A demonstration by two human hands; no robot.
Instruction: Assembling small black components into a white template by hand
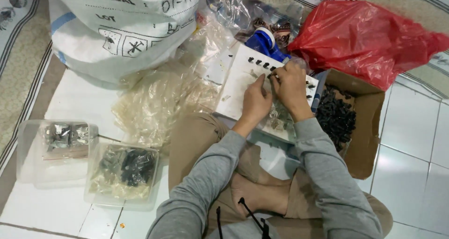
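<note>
Packaging around you, item by item:

- Large white woven sack [124,26] with black printed markings and a blue stripe, at the far left on the floor.
- Red plastic bag [365,38], crumpled and full, at the far right.
- Open brown cardboard box [362,141] holding small black parts, just beside your right forearm.
- Heap of clear plastic bags [156,103], between the sack and your knee.
- Two clear plastic tubs on the floor at your left: the far one [56,150] with grey pieces, the near one [122,173] with black pieces, touching each other.
- Clear bag of dark parts [252,17], beyond the white card.
</note>
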